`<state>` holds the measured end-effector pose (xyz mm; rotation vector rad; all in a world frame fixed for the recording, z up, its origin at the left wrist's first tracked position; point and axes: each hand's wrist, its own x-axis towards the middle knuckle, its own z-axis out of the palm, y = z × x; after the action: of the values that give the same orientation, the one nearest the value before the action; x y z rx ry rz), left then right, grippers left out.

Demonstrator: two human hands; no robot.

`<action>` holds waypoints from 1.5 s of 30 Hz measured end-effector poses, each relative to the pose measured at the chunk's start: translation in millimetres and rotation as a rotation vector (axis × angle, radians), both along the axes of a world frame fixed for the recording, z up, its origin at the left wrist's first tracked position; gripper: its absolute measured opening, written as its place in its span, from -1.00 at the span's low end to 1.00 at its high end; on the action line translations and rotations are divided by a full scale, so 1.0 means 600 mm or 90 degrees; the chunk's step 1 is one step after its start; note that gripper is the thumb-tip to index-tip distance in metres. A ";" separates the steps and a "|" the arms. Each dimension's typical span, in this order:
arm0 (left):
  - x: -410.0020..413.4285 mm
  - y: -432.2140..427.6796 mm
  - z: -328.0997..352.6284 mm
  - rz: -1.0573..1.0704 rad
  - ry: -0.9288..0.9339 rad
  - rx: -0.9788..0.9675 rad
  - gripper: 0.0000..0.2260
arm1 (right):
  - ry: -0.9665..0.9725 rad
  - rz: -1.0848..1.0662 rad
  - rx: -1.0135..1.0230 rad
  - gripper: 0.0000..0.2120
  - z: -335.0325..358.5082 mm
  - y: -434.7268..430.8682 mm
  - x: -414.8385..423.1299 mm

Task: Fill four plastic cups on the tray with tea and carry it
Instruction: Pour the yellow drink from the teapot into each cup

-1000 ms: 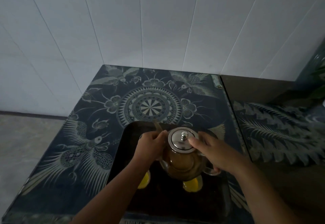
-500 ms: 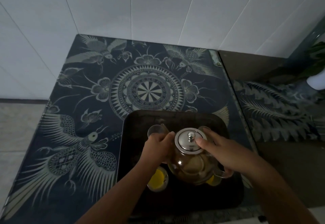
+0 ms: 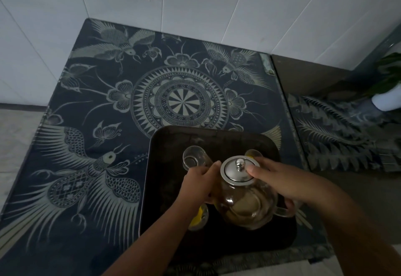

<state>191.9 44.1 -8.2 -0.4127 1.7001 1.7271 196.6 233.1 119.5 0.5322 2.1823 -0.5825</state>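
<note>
Nearest, a plastic cup with yellow tea (image 3: 198, 218) sits on the dark tray (image 3: 165, 189), half hidden under the left forearm. Just beyond it the glass teapot (image 3: 247, 202) hangs over the tray's middle, amber-brown and murky through its round belly. The right hand (image 3: 280, 183) grips its handle side, thumb pressed on the steel lid (image 3: 238, 168). The left hand (image 3: 201, 183) is closed against the spout side — whether it clasps the pot or a cup below cannot be told. A moment ago the pot sat lower and nearer over the front cups; now it has shifted toward the far pair, which suggests the near cups are done. Further out, a clear cup (image 3: 192, 159) looks empty, and another (image 3: 252, 154) peeks past the lid — a hint of yellow inside. Beyond lies the patterned worktop (image 3: 182, 102).
</note>
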 end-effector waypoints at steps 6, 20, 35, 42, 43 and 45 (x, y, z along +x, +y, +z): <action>-0.001 0.005 -0.005 -0.001 -0.024 0.019 -0.61 | -0.038 0.002 0.002 -0.58 -0.006 0.006 -0.018; -0.014 -0.005 -0.004 0.012 -0.110 0.050 -0.62 | -0.070 0.041 0.019 -0.25 -0.013 -0.015 -0.051; -0.012 -0.011 0.001 0.036 -0.122 0.102 -0.69 | -0.081 0.001 0.039 -0.20 -0.011 -0.027 -0.070; -0.016 -0.010 0.009 0.040 -0.136 0.113 -0.66 | -0.077 0.035 0.047 -0.43 -0.005 -0.023 -0.082; -0.017 -0.011 0.009 0.040 -0.138 0.115 -0.66 | -0.078 0.044 0.047 -0.44 -0.003 -0.024 -0.084; -0.018 -0.012 0.012 0.040 -0.140 0.121 -0.65 | -0.075 0.039 0.035 -0.49 -0.003 -0.026 -0.088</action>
<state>180.9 36.8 -0.9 -0.5511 1.3682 1.7975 143.7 217.7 118.0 0.5139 2.0994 -0.4474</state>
